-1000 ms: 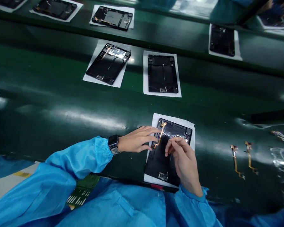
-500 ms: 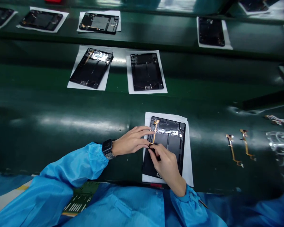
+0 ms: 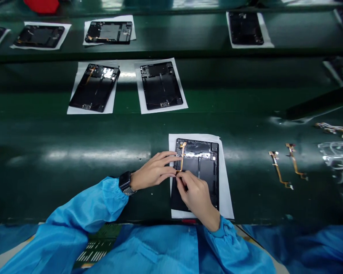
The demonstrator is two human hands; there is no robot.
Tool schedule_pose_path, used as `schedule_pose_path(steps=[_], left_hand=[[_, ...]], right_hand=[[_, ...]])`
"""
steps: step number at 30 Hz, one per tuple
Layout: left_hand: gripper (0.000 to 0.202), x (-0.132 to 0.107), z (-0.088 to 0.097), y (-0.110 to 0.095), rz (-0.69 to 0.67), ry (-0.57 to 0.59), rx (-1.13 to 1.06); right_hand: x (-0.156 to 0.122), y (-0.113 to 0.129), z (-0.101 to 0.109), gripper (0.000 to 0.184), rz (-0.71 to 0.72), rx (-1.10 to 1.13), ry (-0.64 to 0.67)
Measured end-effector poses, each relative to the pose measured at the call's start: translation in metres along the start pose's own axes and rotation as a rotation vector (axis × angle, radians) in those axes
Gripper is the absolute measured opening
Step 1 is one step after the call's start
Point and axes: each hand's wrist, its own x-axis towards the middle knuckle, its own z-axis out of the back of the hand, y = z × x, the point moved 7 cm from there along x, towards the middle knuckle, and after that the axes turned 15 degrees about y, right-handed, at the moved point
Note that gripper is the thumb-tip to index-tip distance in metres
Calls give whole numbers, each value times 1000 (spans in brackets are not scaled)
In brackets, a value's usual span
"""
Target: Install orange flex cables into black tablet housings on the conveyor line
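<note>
A black tablet back shell (image 3: 201, 171) lies on a white sheet (image 3: 225, 190) at the near edge of the green belt. An orange flex cable (image 3: 183, 156) runs down its left side. My left hand (image 3: 153, 173), with a watch on the wrist, rests on the shell's left edge, fingers stretched flat beside the cable. My right hand (image 3: 196, 196) lies over the shell's lower half, fingertips pinched together at the cable's lower end.
Two loose orange flex cables (image 3: 280, 175) (image 3: 295, 166) lie on the belt to the right, with clear plastic wrap (image 3: 335, 156) beyond. More tablet shells on white sheets (image 3: 94, 87) (image 3: 160, 84) sit farther back, others on the far lane (image 3: 246, 27). A red object (image 3: 41, 5) is top left.
My right hand has moved left and down from the shell's middle to the cable's lower end and pinched there. The left hand has stayed by the cable. The view has shifted.
</note>
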Motion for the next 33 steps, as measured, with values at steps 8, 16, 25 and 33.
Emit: schedule_pose_path(steps=[8,16,25,33], left_hand=[[13,0,0,1,9,17,-14],[14,-1,-1,3,15,19,-16],[14,0,1,3,57,17,-37],[15,-3,-4,11,60,35,-9]], right_hand=[[-1,-3,-3,16,-37,90,34],[-1,-6,-1,17,-45,187,14],[-45,-57,29,13,-245,314,-89],[-217,-179,114,25,-851,-346,-338]])
